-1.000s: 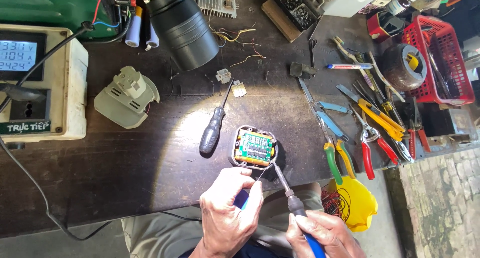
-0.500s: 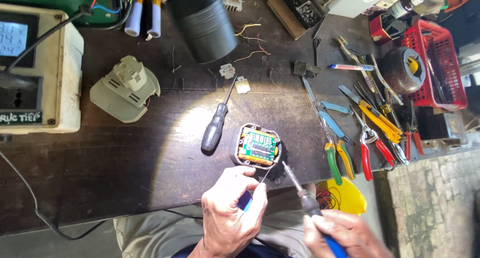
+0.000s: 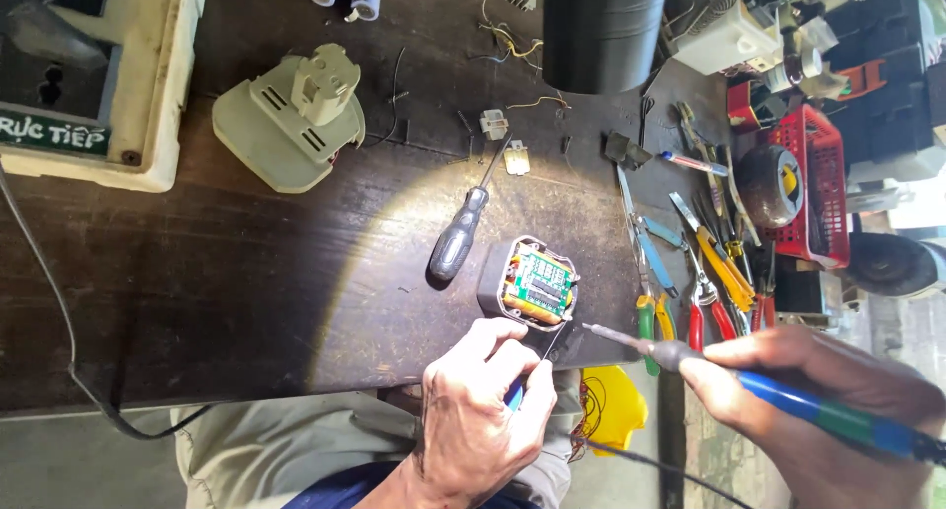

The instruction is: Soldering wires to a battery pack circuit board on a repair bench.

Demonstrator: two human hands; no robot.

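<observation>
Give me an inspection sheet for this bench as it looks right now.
Surface: dark wooden bench, lit patch at the middle.
Job's things: open battery pack with green circuit board up; soldering iron, tip beside the pack.
Clutter: screwdriver, grey battery casing, row of pliers, red basket.
Hands: left hand pinches a thin wire at the pack; right hand holds the iron.
Cables: black cable over the near edge.
Surroundings: cream meter box, black cylinder.

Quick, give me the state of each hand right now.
Left hand: closed, pinching a thin wire beside the opened battery pack.
Right hand: closed around a blue-handled soldering iron, tip near the pack.
</observation>
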